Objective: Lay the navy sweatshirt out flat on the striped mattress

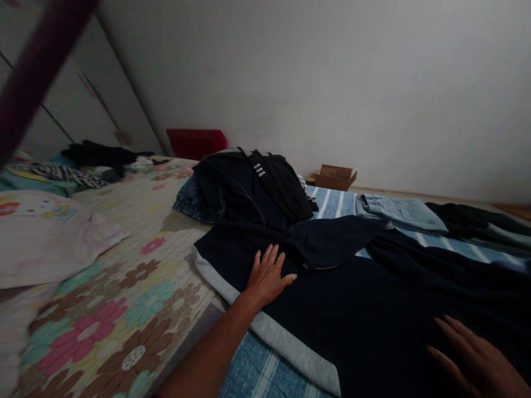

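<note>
A dark navy garment [365,309] with a light grey band along one edge lies spread out before me. My left hand [267,276] rests flat on its upper left part, fingers spread. Lower right, my right hand [477,354] is over the same garment with its fingers stretched out and apart, holding nothing; whether it touches the cloth I cannot tell. A folded-over navy flap [336,237] of cloth lies across the top, just beyond my left hand. Behind it sits a heap of dark clothes [257,188], including a black piece with three white stripes.
Under the garment is a blue striped cloth [257,359], beside a flowered bedspread [136,298]. A pale pink garment [53,237] and piled clothes [99,157] lie left. Folded light blue jeans [400,213] and dark clothes [477,221] lie right. A cardboard box [334,178] stands by the wall.
</note>
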{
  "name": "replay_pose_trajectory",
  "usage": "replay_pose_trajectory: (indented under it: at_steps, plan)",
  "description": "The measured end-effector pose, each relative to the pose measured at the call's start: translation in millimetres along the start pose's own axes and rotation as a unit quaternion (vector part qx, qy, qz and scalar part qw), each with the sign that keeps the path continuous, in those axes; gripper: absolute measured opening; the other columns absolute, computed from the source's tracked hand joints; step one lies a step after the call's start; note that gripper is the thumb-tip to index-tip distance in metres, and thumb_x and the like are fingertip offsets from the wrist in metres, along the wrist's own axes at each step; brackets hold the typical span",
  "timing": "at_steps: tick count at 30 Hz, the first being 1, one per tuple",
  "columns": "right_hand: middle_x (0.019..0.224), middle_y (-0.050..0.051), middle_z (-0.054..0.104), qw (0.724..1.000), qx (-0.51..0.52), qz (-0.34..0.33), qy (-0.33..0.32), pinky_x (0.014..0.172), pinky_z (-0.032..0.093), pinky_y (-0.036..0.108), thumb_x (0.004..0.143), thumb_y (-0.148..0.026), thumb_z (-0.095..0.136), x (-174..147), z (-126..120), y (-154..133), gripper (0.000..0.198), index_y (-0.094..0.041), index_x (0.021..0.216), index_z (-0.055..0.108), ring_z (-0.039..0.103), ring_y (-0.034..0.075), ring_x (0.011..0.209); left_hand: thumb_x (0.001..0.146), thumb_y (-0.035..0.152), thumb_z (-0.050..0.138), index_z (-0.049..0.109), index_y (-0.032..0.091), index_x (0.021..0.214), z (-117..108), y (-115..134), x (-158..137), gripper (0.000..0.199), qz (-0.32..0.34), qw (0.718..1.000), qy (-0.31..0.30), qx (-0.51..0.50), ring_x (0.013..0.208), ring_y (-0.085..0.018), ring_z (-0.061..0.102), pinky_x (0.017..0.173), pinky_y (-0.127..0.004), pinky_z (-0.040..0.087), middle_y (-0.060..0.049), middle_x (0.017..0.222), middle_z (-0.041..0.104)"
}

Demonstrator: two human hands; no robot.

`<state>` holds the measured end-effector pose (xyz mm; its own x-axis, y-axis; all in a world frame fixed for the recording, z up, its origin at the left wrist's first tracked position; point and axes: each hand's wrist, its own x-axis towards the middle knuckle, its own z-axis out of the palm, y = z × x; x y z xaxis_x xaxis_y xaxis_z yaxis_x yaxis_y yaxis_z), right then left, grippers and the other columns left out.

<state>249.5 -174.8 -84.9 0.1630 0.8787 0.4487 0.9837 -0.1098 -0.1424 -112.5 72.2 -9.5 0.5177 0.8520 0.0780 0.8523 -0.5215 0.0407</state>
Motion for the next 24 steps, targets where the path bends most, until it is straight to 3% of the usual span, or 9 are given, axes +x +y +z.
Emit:
replay_pose_trajectory:
  at_steps: [5, 9, 15, 24]
  plan:
    - [0.125, 0.01, 0.057, 0.977, 0.083, -0.198, 0.0, 0.082, 0.054, 0.038, 0.084, -0.051, 0.051, 46.9, 6.5, -121.5, 0.046, -0.024, 0.121, 0.058, 0.057, 0.028, 0.11, 0.087, 0.038, 0.045, 0.051, 0.012, 0.122, -13.7, -13.2, 4.6, 0.044, -0.016, 0.993, 0.117, 0.028, 0.133, -0.027, 0.031, 0.109, -0.048, 0.02, -0.015, 0.139, 0.043]
    - [0.132, 0.011, 0.051, 0.949, 0.144, -0.278, -0.038, 0.091, 0.048, 0.042, 0.083, -0.051, 0.054, 53.4, 37.6, -178.6, 0.055, -0.022, 0.131, 0.05, 0.047, 0.03, 0.12, 0.086, 0.029, 0.045, 0.054, 0.013, 0.116, -19.9, -29.1, 9.4, 0.035, -0.015, 0.985, 0.169, 0.026, 0.126, -0.027, 0.04, 0.107, -0.047, 0.026, -0.014, 0.131, 0.051]
    - [0.139, 0.011, 0.041, 0.94, 0.143, -0.303, -0.057, 0.097, 0.041, 0.044, 0.08, -0.068, 0.045, 42.0, 78.3, -192.4, 0.073, -0.025, 0.139, 0.037, 0.039, 0.031, 0.126, 0.084, 0.023, 0.044, 0.054, 0.014, 0.116, -18.8, -47.7, 16.9, 0.034, -0.012, 0.983, 0.183, 0.024, 0.118, -0.025, 0.046, 0.102, -0.039, 0.033, -0.013, 0.124, 0.055]
    - [0.141, 0.011, 0.038, 0.948, 0.146, -0.261, -0.107, 0.101, 0.036, 0.046, 0.076, -0.076, 0.035, 47.0, 59.7, -202.6, 0.08, -0.024, 0.138, 0.039, 0.036, 0.032, 0.128, 0.083, 0.021, 0.042, 0.055, 0.014, 0.117, -0.8, -57.0, 18.0, 0.037, 0.014, 0.978, 0.196, 0.063, 0.125, -0.027, 0.041, 0.105, -0.046, 0.027, -0.014, 0.133, 0.049]
